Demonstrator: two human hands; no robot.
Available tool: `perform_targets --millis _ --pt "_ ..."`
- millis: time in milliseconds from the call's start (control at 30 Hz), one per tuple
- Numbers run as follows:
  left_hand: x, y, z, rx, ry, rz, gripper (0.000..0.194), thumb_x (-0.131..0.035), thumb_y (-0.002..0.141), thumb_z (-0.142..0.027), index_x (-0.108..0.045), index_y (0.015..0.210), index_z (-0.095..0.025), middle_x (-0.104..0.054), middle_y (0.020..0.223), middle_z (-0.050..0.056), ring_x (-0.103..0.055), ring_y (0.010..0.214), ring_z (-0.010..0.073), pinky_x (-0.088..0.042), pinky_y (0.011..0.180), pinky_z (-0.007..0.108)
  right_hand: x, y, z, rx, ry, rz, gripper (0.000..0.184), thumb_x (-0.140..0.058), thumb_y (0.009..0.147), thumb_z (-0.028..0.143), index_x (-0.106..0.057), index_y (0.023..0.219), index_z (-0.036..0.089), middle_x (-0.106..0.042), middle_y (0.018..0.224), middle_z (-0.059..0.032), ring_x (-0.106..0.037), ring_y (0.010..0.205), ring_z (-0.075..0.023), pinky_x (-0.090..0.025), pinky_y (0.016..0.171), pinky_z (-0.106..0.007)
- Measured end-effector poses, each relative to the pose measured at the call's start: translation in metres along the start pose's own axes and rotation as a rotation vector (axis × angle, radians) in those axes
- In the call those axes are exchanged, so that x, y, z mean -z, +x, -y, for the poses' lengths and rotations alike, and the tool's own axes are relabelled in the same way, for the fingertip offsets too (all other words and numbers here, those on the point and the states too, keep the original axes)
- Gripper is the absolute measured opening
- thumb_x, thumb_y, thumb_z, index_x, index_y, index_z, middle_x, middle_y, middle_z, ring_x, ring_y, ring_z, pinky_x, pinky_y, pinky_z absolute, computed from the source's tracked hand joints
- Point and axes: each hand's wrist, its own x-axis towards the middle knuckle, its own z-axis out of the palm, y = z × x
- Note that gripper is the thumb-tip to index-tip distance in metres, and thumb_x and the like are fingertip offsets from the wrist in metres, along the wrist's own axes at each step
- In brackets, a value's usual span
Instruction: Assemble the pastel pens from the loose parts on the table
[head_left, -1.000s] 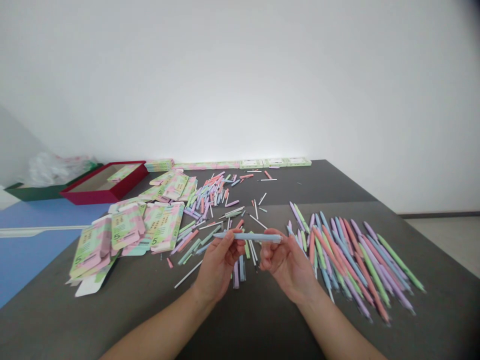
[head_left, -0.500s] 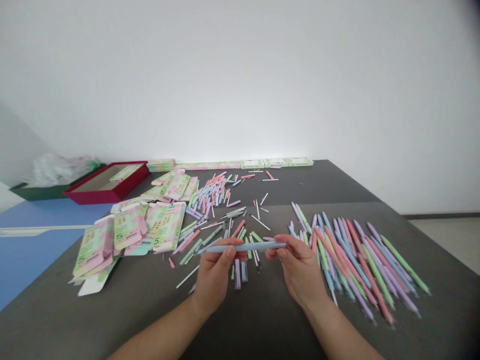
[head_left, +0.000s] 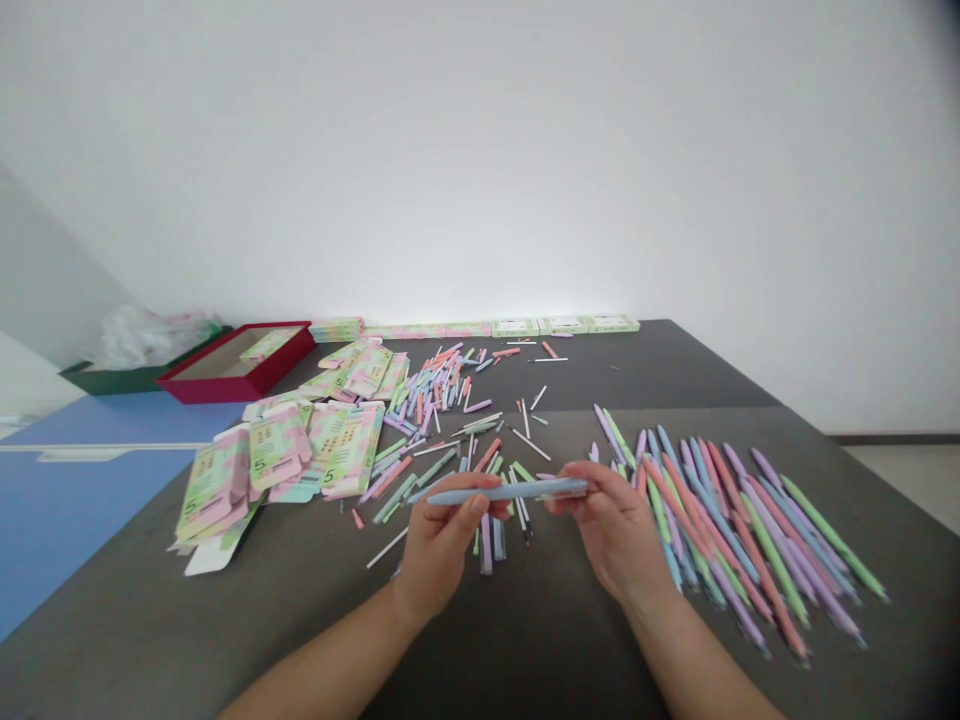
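Left hand and right hand both pinching a pale blue pen now, its length running crosswise, end to end between them!

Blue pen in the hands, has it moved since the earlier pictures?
Yes, the blue pen has dropped, closer to the loose purple pen below it.

Pale blue pen: part of barrel hidden by the left hand.
Forearms: cut off by the lower edge.
Loose pen parts: too small to sort singly, seemingly barrels and refills.
Printed card boxes: small print unreadable, only a "5" legible.
Plastic bag: blurred, contents unclear.
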Motion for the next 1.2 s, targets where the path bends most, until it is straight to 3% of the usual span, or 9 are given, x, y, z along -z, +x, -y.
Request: perform_targets --millis 100,200,433,633,767,900,1100,1200 --pt "-0.003 0.002 0.001 0.118 -0.120 -0.025 0.016 -0.062 0.078 -0.027 -0.070 0.088 -0.018 -0.067 0.070 0.002 -0.060 0.064 0.0111 -0.047 0.065 0.022 -0.004 -0.001 -0.002 -0.168 0.220 0.027 0.026 -0.058 0.080 0.043 -0.067 0.092 0.022 -0.063 0.072 -0.0011 -0.058 0.065 -0.0126 -0.050 0.062 -0.026" --pt "-0.008 0.005 0.002 0.219 -0.253 -0.039 0.016 -0.064 0.076 -0.029 -0.070 0.085 -0.017 -0.066 0.067 0.002 -0.058 0.061 0.0097 -0.047 0.062 0.021 -0.009 -0.003 -0.004 -0.287 0.326 0.083 0.025 -0.062 0.078 0.043 -0.066 0.089 0.022 -0.059 0.064 0.0017 -0.055 0.058 -0.0097 -0.050 0.058 -0.022" --pt "-0.008 0.011 0.003 0.255 -0.297 -0.094 0.019 -0.066 0.073 -0.030 -0.070 0.085 -0.015 -0.065 0.065 0.002 -0.057 0.060 0.0085 -0.046 0.062 0.021 -0.007 0.001 -0.003 -0.264 0.310 0.016 0.029 -0.057 0.080 0.045 -0.065 0.096 0.022 -0.058 0.065 0.0013 -0.054 0.058 -0.0101 -0.049 0.056 -0.022" --pt "-0.004 0.013 0.004 0.266 -0.264 -0.136 0.021 -0.067 0.072 -0.031 -0.070 0.086 -0.015 -0.065 0.066 0.002 -0.057 0.060 0.0083 -0.046 0.061 0.020 0.000 0.006 -0.003 -0.135 0.081 0.014 0.037 -0.053 0.080 0.050 -0.064 0.102 0.021 -0.059 0.072 -0.0010 -0.056 0.064 -0.0140 -0.049 0.059 -0.028" --pt "-0.003 0.015 0.007 0.262 -0.228 -0.175 0.020 -0.067 0.072 -0.030 -0.070 0.085 -0.014 -0.065 0.068 0.002 -0.058 0.063 0.0083 -0.047 0.062 0.019 0.007 0.007 0.000 -0.016 -0.272 -0.001 0.031 -0.066 0.074 0.037 -0.064 0.102 0.025 -0.064 0.080 -0.0007 -0.060 0.072 -0.0154 -0.049 0.069 -0.030" --pt "0.000 0.018 0.015 0.327 -0.256 -0.157 0.020 -0.066 0.074 -0.028 -0.069 0.085 -0.012 -0.064 0.068 0.002 -0.056 0.061 0.0071 -0.047 0.062 0.018 0.007 0.010 0.002 -0.033 -0.603 -0.074 0.019 -0.066 0.073 0.030 -0.068 0.090 0.021 -0.066 0.069 0.0000 -0.061 0.068 -0.0160 -0.048 0.067 -0.029" --pt "0.004 0.023 0.027 0.387 -0.302 -0.160 0.021 -0.065 0.075 -0.028 -0.068 0.087 -0.011 -0.063 0.068 0.001 -0.056 0.061 0.0061 -0.048 0.062 0.016 -0.003 0.007 -0.008 -0.086 -0.541 -0.158 0.020 -0.063 0.075 0.032 -0.065 0.090 0.019 -0.065 0.063 0.0015 -0.060 0.062 -0.0141 -0.047 0.065 -0.029" --pt "0.001 0.019 0.030 0.492 -0.309 -0.062 0.026 -0.064 0.076 -0.029 -0.066 0.098 -0.014 -0.066 0.080 0.003 -0.059 0.069 0.0077 -0.049 0.069 0.019 0.002 -0.005 -0.007 -0.076 -0.535 -0.246 0.022 -0.063 0.075 0.033 -0.064 0.092 0.018 -0.066 0.068 0.0003 -0.061 0.065 -0.0147 -0.048 0.067 -0.030"
